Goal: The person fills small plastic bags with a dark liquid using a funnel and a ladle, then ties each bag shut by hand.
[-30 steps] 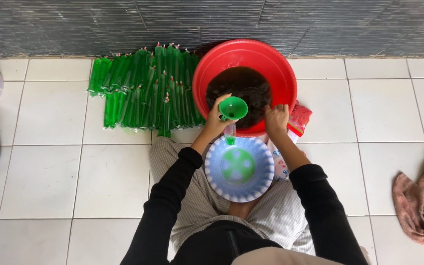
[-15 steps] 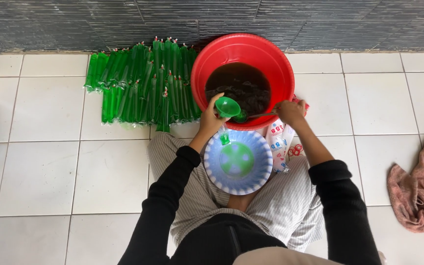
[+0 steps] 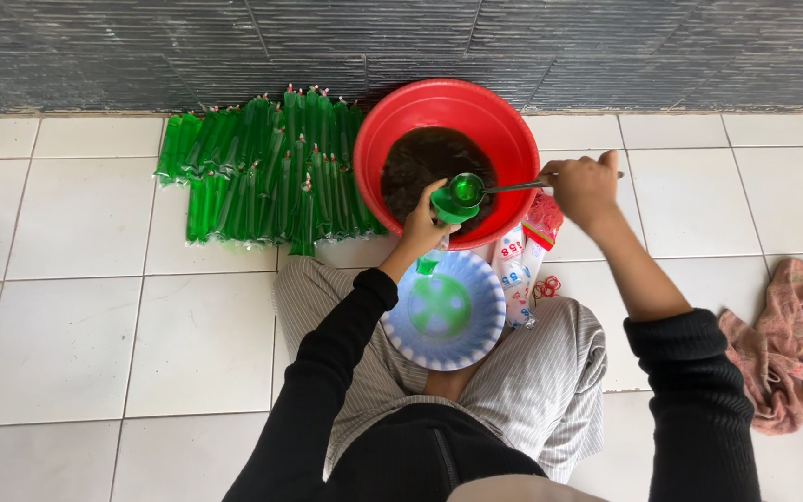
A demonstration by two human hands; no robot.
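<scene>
My left hand [image 3: 427,221] grips a green funnel [image 3: 462,195] over the near rim of a red basin [image 3: 504,125] of dark liquid. A thin clear bag hangs from the funnel, partly filled with green liquid [image 3: 427,264]. My right hand [image 3: 585,189] holds the metal handle of a ladle [image 3: 513,186] whose bowl sits over the funnel's mouth. Below, between my knees, a blue and white bowl [image 3: 476,344] holds a little green liquid.
Several filled green tube bags [image 3: 267,177] lie in rows on the white tiles left of the basin. A pack of empty printed bags [image 3: 518,270] and red rubber bands [image 3: 547,288] lie by my right knee. A pink rag [image 3: 778,349] lies at right. A dark wall runs behind.
My right hand left the funnel bag, moved right and took up the ladle, bringing it over the funnel. My left hand stayed on the funnel, lifting it slightly toward the basin.
</scene>
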